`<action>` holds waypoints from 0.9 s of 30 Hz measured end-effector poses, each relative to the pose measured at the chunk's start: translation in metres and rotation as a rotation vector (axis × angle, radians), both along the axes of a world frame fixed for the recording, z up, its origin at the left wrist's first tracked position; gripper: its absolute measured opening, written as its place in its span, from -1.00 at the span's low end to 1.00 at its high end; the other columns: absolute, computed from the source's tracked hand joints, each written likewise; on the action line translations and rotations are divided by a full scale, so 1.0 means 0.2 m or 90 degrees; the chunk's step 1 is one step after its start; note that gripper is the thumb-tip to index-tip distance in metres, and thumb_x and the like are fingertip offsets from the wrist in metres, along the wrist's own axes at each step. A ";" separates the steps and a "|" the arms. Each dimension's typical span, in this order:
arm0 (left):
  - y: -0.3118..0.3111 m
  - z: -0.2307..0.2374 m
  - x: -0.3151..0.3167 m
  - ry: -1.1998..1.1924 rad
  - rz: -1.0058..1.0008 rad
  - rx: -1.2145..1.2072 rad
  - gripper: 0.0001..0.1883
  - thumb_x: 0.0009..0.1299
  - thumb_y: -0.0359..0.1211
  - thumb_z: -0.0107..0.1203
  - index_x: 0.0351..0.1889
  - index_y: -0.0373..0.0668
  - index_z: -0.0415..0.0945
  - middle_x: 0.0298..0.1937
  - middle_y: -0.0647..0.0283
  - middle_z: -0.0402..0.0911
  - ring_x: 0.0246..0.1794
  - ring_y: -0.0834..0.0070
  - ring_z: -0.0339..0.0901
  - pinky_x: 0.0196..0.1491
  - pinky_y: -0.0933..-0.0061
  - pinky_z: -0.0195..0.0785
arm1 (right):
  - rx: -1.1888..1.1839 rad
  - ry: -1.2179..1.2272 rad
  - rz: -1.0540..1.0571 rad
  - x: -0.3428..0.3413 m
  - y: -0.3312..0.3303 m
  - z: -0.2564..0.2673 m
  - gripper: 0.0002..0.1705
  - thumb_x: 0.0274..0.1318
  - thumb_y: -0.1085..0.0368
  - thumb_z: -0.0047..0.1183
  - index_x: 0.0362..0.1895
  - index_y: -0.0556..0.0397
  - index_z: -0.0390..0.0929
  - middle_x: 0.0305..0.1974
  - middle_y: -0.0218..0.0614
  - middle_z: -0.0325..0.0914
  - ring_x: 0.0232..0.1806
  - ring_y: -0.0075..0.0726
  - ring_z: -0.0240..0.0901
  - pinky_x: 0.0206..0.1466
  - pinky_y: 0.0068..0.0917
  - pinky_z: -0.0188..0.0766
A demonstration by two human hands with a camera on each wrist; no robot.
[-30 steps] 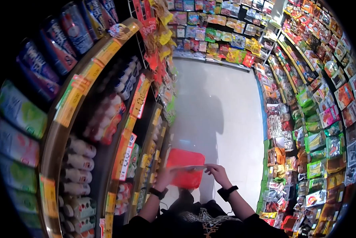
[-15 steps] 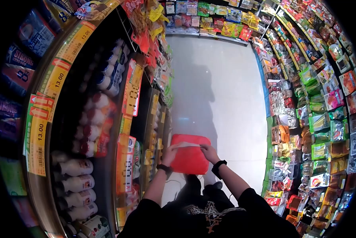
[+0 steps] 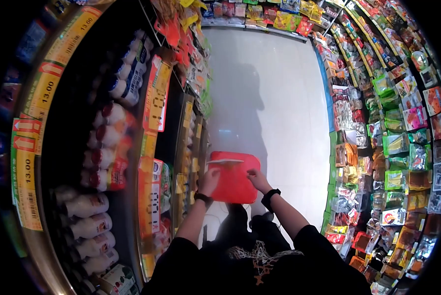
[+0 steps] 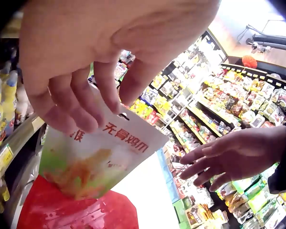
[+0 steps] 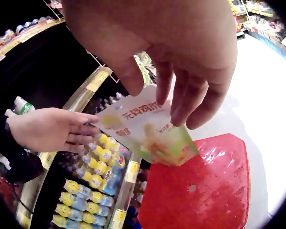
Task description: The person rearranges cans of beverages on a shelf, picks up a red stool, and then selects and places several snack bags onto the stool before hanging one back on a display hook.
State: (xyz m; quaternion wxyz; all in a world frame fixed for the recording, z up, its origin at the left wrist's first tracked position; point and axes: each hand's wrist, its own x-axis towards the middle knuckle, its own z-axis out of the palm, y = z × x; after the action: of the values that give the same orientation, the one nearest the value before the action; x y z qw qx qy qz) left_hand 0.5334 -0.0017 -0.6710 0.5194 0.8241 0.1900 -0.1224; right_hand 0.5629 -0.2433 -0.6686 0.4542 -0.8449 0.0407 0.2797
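Observation:
A white and green snack pouch (image 5: 152, 129) with red lettering is over a red plastic stool (image 3: 235, 184). The head view shows the pouch (image 3: 226, 161) nearly edge-on, ahead of both hands. My left hand (image 3: 209, 183) is by the stool's left side, its straight fingers close to the pouch's corner in the right wrist view. On the other side is my right hand (image 3: 258, 180); the left wrist view shows its fingers spread and apart from the pouch (image 4: 97, 152). Neither hand grips the pouch. Black bands circle both wrists.
Shelves with bottles (image 3: 90, 226) and yellow price tags (image 3: 26, 177) run along the left. A long rack of packaged snacks (image 3: 395, 142) lines the right, and more packets (image 3: 284, 19) hang at the far end. Pale floor (image 3: 289, 113) lies between them.
Both hands held the pouch by its ends half a second ago; they have let go, and it is farther forward over the stool. The head view has shifted, too.

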 end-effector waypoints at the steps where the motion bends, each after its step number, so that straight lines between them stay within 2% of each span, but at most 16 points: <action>1: 0.00 0.00 0.01 -0.010 -0.007 0.004 -0.76 0.37 -0.30 0.03 -0.09 -0.16 0.57 -0.13 0.09 0.62 -0.07 0.22 0.54 -0.02 0.35 0.37 | 0.000 0.005 -0.008 0.00 -0.01 0.01 -0.57 0.15 0.17 0.06 0.06 0.14 0.46 -0.05 -0.05 0.56 0.01 -0.12 0.50 0.08 -0.34 0.40; 2: -0.01 0.00 0.03 -0.020 -0.013 0.009 -0.77 0.37 -0.28 0.02 -0.10 -0.15 0.57 -0.07 0.05 0.60 -0.01 0.12 0.53 0.02 0.29 0.37 | -0.003 0.017 -0.022 -0.01 -0.02 0.02 -0.57 0.15 0.17 0.06 0.06 0.14 0.46 -0.06 -0.06 0.57 0.01 -0.13 0.51 0.08 -0.35 0.40; 3: -0.01 -0.04 0.05 -0.084 -0.022 0.025 -0.78 0.35 -0.31 0.03 -0.14 -0.19 0.57 -0.08 0.04 0.60 -0.01 0.12 0.52 0.03 0.30 0.36 | -0.006 0.030 -0.036 -0.02 -0.03 0.03 -0.57 0.15 0.18 0.06 0.06 0.14 0.47 -0.06 -0.06 0.57 0.00 -0.14 0.51 0.08 -0.35 0.40; 7: -0.05 -0.06 0.08 -0.159 -0.062 -0.045 -0.80 0.35 -0.37 0.04 -0.15 -0.25 0.56 -0.09 0.02 0.60 -0.01 0.13 0.52 0.05 0.31 0.36 | -0.010 0.066 -0.076 -0.08 -0.09 0.00 -0.60 0.12 0.20 0.06 0.00 0.15 0.51 -0.10 -0.03 0.57 -0.01 -0.06 0.51 0.06 -0.29 0.40; 10: -0.08 -0.05 0.05 -0.083 -0.063 -0.076 -0.78 0.35 -0.38 0.03 -0.10 -0.25 0.55 -0.08 0.03 0.60 -0.01 0.15 0.52 0.07 0.32 0.35 | 0.010 0.069 -0.065 -0.14 -0.14 0.04 -0.61 0.14 0.20 0.05 0.00 0.15 0.51 -0.11 -0.05 0.58 -0.03 -0.08 0.51 0.05 -0.31 0.40; 11: -0.09 -0.03 0.03 -0.072 -0.069 -0.097 -0.78 0.37 -0.41 0.02 -0.08 -0.27 0.54 -0.08 0.08 0.60 -0.02 0.25 0.54 0.06 0.37 0.35 | 0.018 0.075 -0.060 -0.16 -0.16 0.06 -0.61 0.15 0.19 0.04 0.00 0.15 0.51 -0.11 -0.06 0.58 -0.03 -0.09 0.52 0.05 -0.32 0.40; 14: -0.12 0.05 -0.05 -0.050 -0.023 -0.205 -0.79 0.37 -0.45 0.02 -0.08 -0.29 0.53 -0.09 0.13 0.60 -0.04 0.35 0.55 0.05 0.44 0.35 | 0.031 0.075 -0.068 -0.23 -0.25 0.26 -0.61 0.17 0.17 0.03 0.01 0.13 0.51 -0.11 -0.08 0.59 -0.06 -0.12 0.52 0.03 -0.33 0.41; 16: -0.11 0.07 -0.11 -0.027 -0.043 -0.197 -0.79 0.39 -0.46 0.02 -0.05 -0.31 0.51 -0.09 0.17 0.60 -0.03 0.46 0.53 0.06 0.49 0.34 | 0.028 0.052 -0.096 -0.28 -0.33 0.39 -0.62 0.17 0.17 0.02 0.01 0.11 0.51 -0.12 -0.10 0.59 -0.07 -0.14 0.53 0.02 -0.34 0.42; 19: -0.14 0.15 -0.18 -0.015 -0.056 -0.190 -0.80 0.40 -0.46 0.01 -0.06 -0.32 0.50 -0.09 0.17 0.60 -0.03 0.48 0.53 0.07 0.50 0.34 | 0.005 0.015 -0.172 -0.42 -0.52 0.44 -0.65 0.19 0.17 0.05 0.01 0.06 0.52 -0.16 -0.17 0.61 -0.10 -0.29 0.54 -0.01 -0.41 0.44; 24: -0.33 0.32 -0.22 0.011 -0.139 -0.166 -0.79 0.40 -0.47 0.01 -0.05 -0.33 0.49 -0.09 0.18 0.60 -0.04 0.50 0.53 0.06 0.52 0.34 | -0.016 -0.037 -0.323 -0.71 -0.80 0.57 -0.68 0.18 0.19 0.06 -0.02 0.04 0.54 -0.22 -0.22 0.61 -0.19 -0.35 0.54 -0.08 -0.44 0.45; 27: -0.50 0.37 -0.26 -0.029 -0.224 -0.144 -0.78 0.37 -0.45 0.06 -0.05 -0.31 0.51 -0.13 0.17 0.61 -0.15 0.51 0.55 -0.05 0.51 0.38 | -0.020 -0.088 -0.427 -0.91 -0.93 0.60 -0.69 0.18 0.21 0.05 -0.04 0.06 0.55 -0.23 -0.20 0.62 -0.22 -0.32 0.54 -0.11 -0.43 0.45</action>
State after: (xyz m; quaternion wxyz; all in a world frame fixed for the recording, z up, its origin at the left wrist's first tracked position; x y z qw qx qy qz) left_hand 0.4822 -0.1011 -0.5979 0.5835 0.7836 0.0163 -0.2128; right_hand 0.3805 -0.4294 -0.5481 0.5096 -0.8083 0.2895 0.0560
